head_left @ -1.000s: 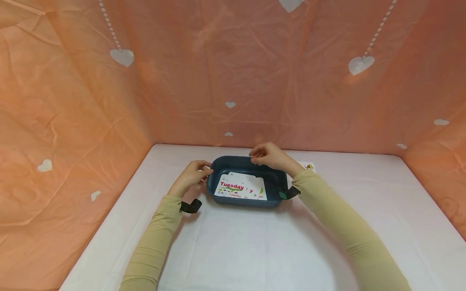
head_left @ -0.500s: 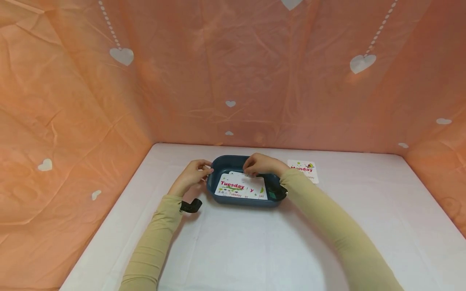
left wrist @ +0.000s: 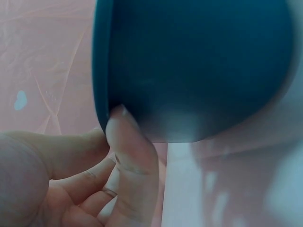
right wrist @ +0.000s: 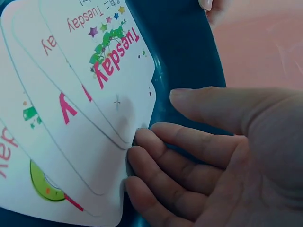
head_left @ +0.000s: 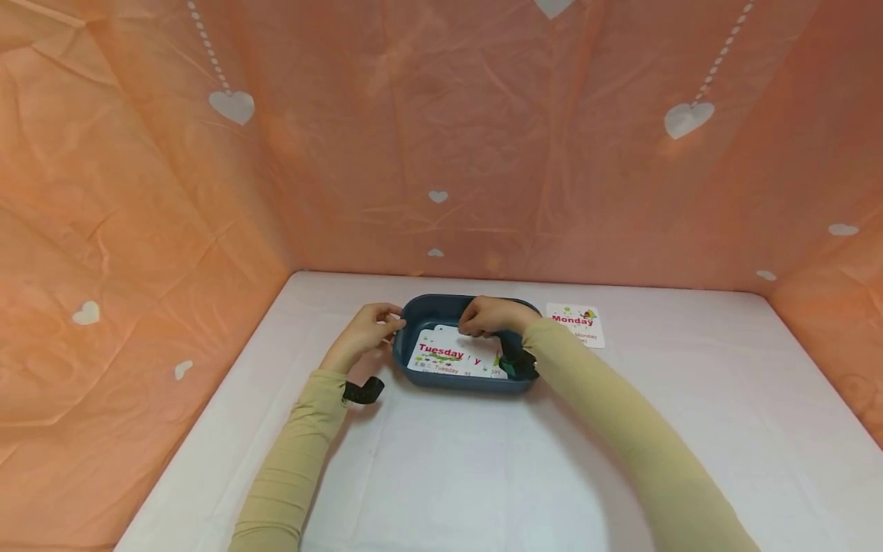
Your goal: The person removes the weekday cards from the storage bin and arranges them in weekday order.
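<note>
Day cards [head_left: 451, 360] lie fanned inside one dark blue tray [head_left: 462, 386], under the right hand [head_left: 498, 316], whose fingers are loosely bent with their tips at the cards' edge, the thumb apart from them. The left hand [head_left: 366, 335] pinches the tray's left rim between thumb and finger. Red "Tuesday" reads in full on the top card [right wrist: 113, 71], with a smaller "Tuesday" beside Chinese characters; beneath, only endings such as "y", "ay" and "day" show. At least four cards overlap; the exact number cannot be told. To the right of the tray, towards the far edge of the surface [head_left: 441, 468], lies one card marked "Monday" [head_left: 586, 326] in red, partly behind the right sleeve [head_left: 621, 422]. White covering spreads over the surface; orange sheeting [head_left: 476, 138] rises at the left, right and far sides, with nine pale hearts [head_left: 232, 107] visible and two dotted strings [head_left: 209, 46].
</note>
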A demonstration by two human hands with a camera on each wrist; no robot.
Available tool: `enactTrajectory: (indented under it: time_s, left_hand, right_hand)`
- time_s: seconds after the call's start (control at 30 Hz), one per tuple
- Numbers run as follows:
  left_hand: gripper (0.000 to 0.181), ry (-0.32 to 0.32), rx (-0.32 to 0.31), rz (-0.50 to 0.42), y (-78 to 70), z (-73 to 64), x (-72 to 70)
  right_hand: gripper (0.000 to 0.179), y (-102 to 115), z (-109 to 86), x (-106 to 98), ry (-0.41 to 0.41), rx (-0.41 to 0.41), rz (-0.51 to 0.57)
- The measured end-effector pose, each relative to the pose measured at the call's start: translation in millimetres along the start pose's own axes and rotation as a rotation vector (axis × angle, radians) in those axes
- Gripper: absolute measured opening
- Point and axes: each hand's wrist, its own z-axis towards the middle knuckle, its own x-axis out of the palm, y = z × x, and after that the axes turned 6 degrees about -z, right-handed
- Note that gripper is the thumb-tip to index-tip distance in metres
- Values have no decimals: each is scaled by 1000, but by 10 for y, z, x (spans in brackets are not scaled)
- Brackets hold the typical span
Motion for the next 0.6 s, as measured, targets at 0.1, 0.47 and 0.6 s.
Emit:
enactTrajectory:
  time_s: [0.1, 0.47, 0.6]
  left_hand:
    - [32, 2, -6, 4, -3, 4, -6]
    - [31, 0, -9, 1, -18, 1, -3]
    - [32, 3, -15, -7, -13, -6, -8]
  right_hand:
    - [24, -3, 14, 4, 6, -8, -35]
    - [28, 8, 27, 39, 1, 10, -82]
    - [30, 46, -1, 31, 3, -6, -89]
